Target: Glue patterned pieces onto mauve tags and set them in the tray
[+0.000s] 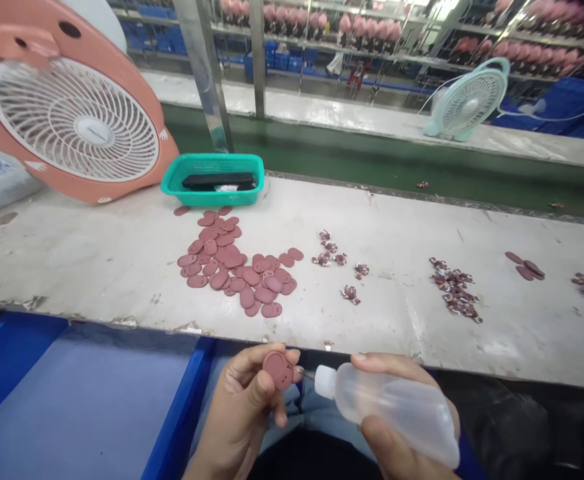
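Below the edge of the white worktable (pixel 122 267), the left hand (pixel 245 407) pinches a small round reddish-brown rubber piece (pixel 278 370) with its fingers, while the right hand (pixel 402 413) grips a translucent plastic squeeze bottle (pixel 392 410), its nozzle just beside the piece.

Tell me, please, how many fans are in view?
2: a salmon-pink plastic fan on the near bench, left end, and a pale teal plastic fan on the far bench, upper right. None appears hidden.
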The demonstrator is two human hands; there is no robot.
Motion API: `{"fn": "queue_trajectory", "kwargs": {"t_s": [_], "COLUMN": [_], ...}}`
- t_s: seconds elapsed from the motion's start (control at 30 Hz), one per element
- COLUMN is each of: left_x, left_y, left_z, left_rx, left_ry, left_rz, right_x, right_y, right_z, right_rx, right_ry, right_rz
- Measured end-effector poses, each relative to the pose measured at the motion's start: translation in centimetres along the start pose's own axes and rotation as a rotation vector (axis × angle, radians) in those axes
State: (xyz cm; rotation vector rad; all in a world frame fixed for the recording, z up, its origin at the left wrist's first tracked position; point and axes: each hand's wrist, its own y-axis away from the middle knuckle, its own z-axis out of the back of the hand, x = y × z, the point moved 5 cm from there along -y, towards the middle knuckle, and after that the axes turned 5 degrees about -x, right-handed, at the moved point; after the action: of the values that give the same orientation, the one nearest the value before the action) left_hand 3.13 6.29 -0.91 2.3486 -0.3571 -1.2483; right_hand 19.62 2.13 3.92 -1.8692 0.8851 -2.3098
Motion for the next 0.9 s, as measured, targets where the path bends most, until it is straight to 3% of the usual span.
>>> {"fn": "queue_trajectory", "kwargs": {"t_s": [0.13,0.23,0.3,0.37,0.43,0.63,0.77,0.9], "left_x": [-0.3,-0.7,-0.9,-0.9,-0.8,-0.3,-0.2,-0.3], "left_y": [-0.4,-0.9,-1.1,-1.2,-1.2,-1.6,-2.1,-2.1], "left_z": [0.0,0.3,0.6,1.0,1.4,2.5,2.8,2.6], "left_rx": [-0.067,-0.076,-0.073,-0.071,-0.073,-0.039,-0.003,-0.037], "left_ry": [0.021,0.053,0.065,0.074,0.078,0.092,0.104,0.096], "left_rz": [-0.035,-0.078,-0.084,-0.073,-0.058,-0.015,-0.013,-0.007], "right_x": [-1.7,-2.9,-3.3,-4.1,-5.8,-13.9,-15.5,-12.0], "right_y": [0.2,-1.8,-4.3,-7.5,-10.7,-17.4,-17.4,-14.0], "right_z": [0.4,0.6,1.1,2.0,3.0,6.0,7.6,8.1], "right_rx": [-0.134,-0.087,-0.055,-0.055,-0.061,-0.091,-0.092,-0.148], "right_ry": [-0.176,-0.546,-0.654,-0.512,-0.171,0.288,0.512,0.633], "right_rz": [-0.153,-0.329,-0.375,-0.37,-0.334,-0.405,-0.382,-0.213]}}
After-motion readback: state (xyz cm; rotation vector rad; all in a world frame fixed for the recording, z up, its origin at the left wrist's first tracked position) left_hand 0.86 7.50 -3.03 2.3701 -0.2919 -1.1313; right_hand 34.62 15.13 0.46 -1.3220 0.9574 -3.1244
